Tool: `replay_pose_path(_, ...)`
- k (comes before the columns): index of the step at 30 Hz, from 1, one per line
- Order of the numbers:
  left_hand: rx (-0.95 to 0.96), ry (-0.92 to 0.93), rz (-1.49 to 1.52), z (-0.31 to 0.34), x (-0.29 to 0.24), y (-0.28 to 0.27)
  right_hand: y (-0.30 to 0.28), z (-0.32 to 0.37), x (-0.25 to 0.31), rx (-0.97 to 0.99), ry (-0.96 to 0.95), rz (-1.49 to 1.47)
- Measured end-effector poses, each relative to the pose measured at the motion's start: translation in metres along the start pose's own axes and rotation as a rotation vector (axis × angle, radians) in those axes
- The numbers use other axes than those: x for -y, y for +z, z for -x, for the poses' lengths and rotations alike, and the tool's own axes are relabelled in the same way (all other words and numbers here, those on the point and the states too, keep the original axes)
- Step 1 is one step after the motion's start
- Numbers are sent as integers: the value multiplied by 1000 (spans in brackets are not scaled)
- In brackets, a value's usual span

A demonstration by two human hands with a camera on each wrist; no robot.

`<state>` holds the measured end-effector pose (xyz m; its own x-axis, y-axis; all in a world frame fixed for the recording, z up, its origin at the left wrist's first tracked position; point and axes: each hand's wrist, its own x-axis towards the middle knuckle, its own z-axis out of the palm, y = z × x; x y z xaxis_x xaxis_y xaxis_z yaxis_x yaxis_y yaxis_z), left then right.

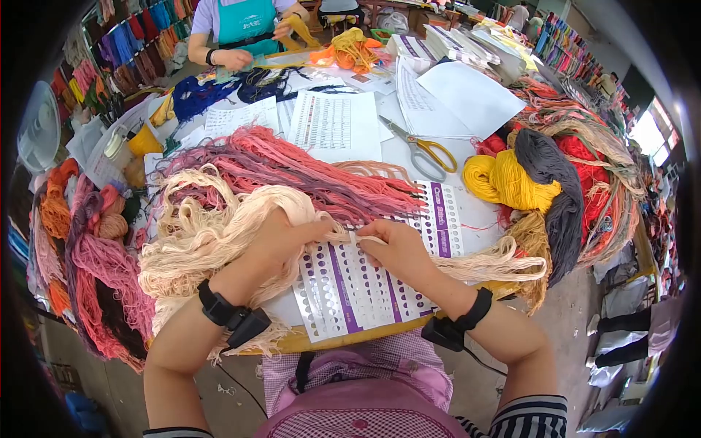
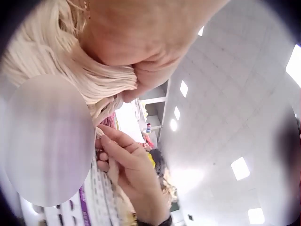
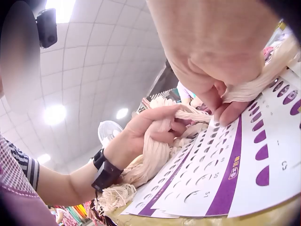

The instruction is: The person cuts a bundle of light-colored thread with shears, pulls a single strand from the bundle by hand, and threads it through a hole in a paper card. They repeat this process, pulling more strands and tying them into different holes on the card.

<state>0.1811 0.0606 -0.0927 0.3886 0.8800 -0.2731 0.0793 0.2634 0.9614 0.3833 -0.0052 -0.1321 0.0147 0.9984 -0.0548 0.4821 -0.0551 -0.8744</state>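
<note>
Cream thread [image 1: 219,233] lies in a thick bundle at the left. My left hand [image 1: 281,237] grips it, with strands looped over the fingers in the right wrist view. Pinched between the thumb and fingers of my right hand [image 1: 398,252] is a thin part of the thread by a card edge. The thread's tail [image 1: 504,264] runs out to the right beneath that hand. White and purple punched cards [image 1: 343,292] lie below both hands, and another card [image 1: 444,219] sits farther right. Pink and purple threads [image 1: 292,171] are spread just beyond the hands.
Scissors [image 1: 423,150] lie behind, near printed sheets [image 1: 336,124]. Yellow skeins [image 1: 511,182] and a dark grey skein [image 1: 551,182] are at the right. Pink skeins [image 1: 109,248] hang at the left edge. Across the table stands another person [image 1: 244,33].
</note>
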Motion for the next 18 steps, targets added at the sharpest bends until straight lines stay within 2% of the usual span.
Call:
replay_pose_path(1,4,4,-3,-2,0,-6,1,0,-1,-6,15,-41)
replay_pose_path(3,312,-257,309,-11,-1,-19,2,0,-2,-2,34,-125)
replay_pose_path(4,326,-248,313,-11,1,-14,0,0,0,-13,33,-112)
replay_pose_path(6,472,-12,-109,-1,3,-6,-2,0,7,-47,86,4)
replay_pose_path(7,733,158,-456,-3,-7,-8,-5,-1,12,-10,170,-5)
replay_pose_path(8,730,164,-449,1,-7,-2,-3,-2,8,-8,168,5)
replay_pose_path(10,564,-170,-98,9,-4,16,2,-5,-4,-70,38,48)
replay_pose_path(12,551,-172,-122,8,0,15,-1,-7,-7,-11,5,58)
replay_pose_path(14,552,47,-69,6,0,12,-8,-11,-4,143,80,31)
replay_pose_path(15,551,48,-68,2,1,0,-9,-13,-9,196,67,-166)
replay_pose_path(17,331,36,44,-6,8,-49,-8,-21,-25,158,23,-120)
replay_pose_path(18,210,465,-269,2,0,-71,-6,-23,-31,126,-21,-76)
